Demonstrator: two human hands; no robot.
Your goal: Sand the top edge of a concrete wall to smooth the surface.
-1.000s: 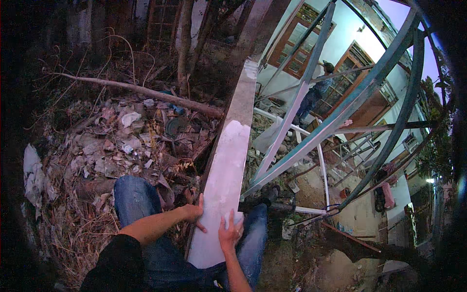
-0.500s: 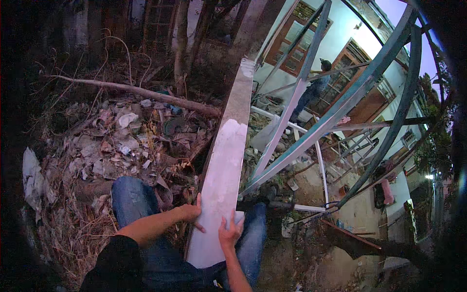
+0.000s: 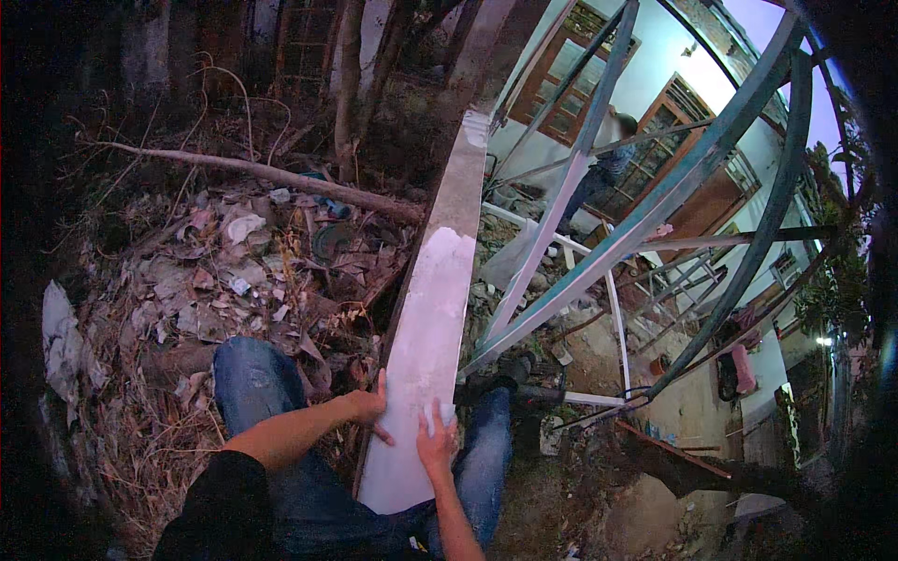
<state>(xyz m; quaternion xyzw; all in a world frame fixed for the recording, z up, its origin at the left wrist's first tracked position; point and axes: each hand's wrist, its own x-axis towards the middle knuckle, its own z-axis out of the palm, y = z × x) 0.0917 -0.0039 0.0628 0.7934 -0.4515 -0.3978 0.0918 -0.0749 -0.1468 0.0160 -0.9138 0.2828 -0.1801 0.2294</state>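
A long, narrow wall top (image 3: 432, 309) runs away from me between my legs, white along its near part and bare grey farther off. My left hand (image 3: 368, 409) rests on its left edge, fingers apart, steadying against the surface. Near the right edge, my right hand (image 3: 436, 447) presses down with its fingers stretched forward. A small white flat piece (image 3: 448, 412) shows around those fingertips; its kind is hard to tell against the white surface. My jeans-clad knees (image 3: 253, 369) straddle the wall.
Rubble and dry litter (image 3: 210, 290) lie left of the wall, below a fallen branch (image 3: 271, 176). Painted metal beams (image 3: 645, 220) slant up close on the right. Beyond them, a person (image 3: 608, 168) stands by a house with wooden doors and windows.
My right hand has shifted slightly left, and the white piece under it now sticks out less past the wall's right edge. My left hand has stayed put.
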